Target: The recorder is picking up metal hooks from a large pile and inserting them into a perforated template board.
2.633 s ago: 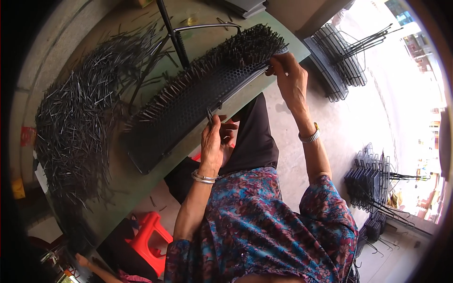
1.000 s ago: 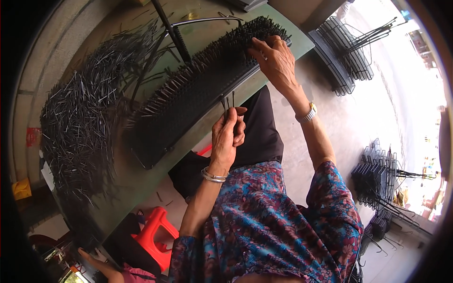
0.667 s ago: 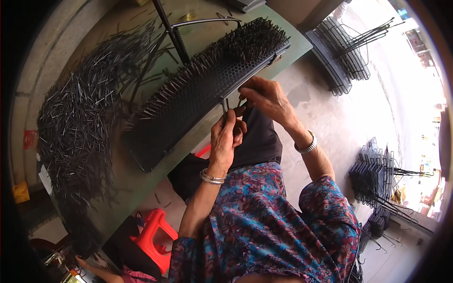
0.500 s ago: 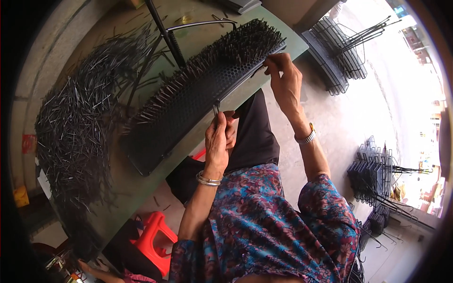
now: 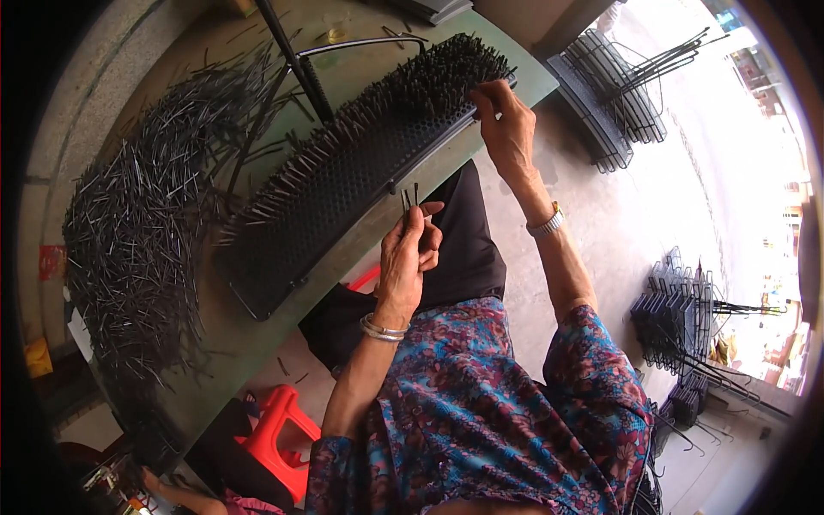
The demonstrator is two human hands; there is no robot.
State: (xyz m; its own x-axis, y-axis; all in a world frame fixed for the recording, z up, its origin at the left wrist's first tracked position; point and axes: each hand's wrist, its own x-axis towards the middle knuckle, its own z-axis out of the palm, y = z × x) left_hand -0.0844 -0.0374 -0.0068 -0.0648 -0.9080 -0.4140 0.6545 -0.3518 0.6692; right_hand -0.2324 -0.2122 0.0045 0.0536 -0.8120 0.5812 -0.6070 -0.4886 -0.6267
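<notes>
Where pins crowd, right hand [image 5: 506, 129] at board edge [image 5: 481, 116].

A green surface [image 5: 257, 343] carries the work. Directly on it, ahead of the left hand [image 5: 408, 257], lies a long black perforated board [image 5: 343, 180] studded with upright pins; its far end sits under the right hand [image 5: 506, 129]. Further left of both hands, a large heap of loose black pins [image 5: 129, 249] spreads across the surface.

Floral blue-and-red short-sleeved blouse [image 5: 506, 412], black trousers [image 5: 463, 249], silver bangle [image 5: 383, 329], wristwatch [image 5: 546, 224]
</notes>
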